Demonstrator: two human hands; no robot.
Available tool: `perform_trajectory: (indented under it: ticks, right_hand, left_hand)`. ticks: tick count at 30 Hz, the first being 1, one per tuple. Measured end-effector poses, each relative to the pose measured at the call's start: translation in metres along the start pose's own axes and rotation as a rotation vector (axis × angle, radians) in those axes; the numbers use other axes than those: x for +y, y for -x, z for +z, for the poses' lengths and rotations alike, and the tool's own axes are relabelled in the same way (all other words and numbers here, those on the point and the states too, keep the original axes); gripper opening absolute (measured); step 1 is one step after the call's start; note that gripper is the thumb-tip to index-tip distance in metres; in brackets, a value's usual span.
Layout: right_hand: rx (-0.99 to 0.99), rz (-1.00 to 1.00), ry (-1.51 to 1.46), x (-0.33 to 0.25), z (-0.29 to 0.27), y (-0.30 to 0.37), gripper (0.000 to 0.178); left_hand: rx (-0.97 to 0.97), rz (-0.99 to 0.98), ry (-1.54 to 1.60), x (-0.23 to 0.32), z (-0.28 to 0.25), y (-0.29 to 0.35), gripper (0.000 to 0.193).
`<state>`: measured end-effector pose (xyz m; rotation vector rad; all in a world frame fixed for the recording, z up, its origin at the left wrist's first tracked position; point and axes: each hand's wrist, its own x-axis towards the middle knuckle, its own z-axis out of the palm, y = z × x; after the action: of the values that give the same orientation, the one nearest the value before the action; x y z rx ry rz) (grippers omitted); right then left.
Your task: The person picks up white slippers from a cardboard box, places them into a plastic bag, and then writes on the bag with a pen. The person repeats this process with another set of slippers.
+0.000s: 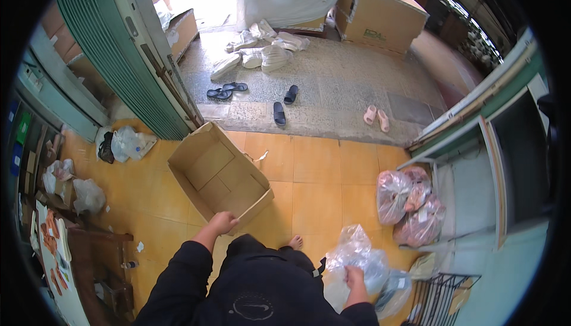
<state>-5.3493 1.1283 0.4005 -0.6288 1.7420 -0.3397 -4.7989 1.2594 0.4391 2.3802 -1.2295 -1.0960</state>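
An open, shallow cardboard box (223, 177) rests tilted on the tiled floor in front of me, its inside bare. My left hand (222, 223) is closed over the box's near edge. Low on the right, my right hand (354, 276) is closed on a clear plastic bag (351, 245), its fingers partly hidden. Beside that hand, on the right, lies another clear bag with something dark blue-grey (394, 290) in it.
Filled clear bags with pinkish contents (410, 204) lean by the right wall, above a black metal rack (443, 296). At left stand a table (65, 260) and a green folding gate (119, 46). Beyond the doorway are slippers (279, 113), white bundles (262, 57) and a big carton (380, 19).
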Motion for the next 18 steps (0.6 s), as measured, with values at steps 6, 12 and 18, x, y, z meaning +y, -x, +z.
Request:
perform_trajectory:
  ticks: [6, 12, 18]
  right_hand:
    - [0.094, -0.941, 0.703, -0.365, 0.096, -0.111, 0.025]
    - [0.015, -0.926, 0.502, -0.510, 0.221, -0.151, 0.020]
    - [0.145, -0.711, 1.093, -0.545, 0.263, -0.212, 0.039]
  left_hand:
    - [0.144, -0.456, 0.408, -0.044, 0.005, -0.040, 0.033]
    - [0.065, -0.756, 0.384, -0.065, -0.004, -0.137, 0.037]
    - [0.255, -0.391, 0.599, 0.042, -0.171, -0.313, 0.035]
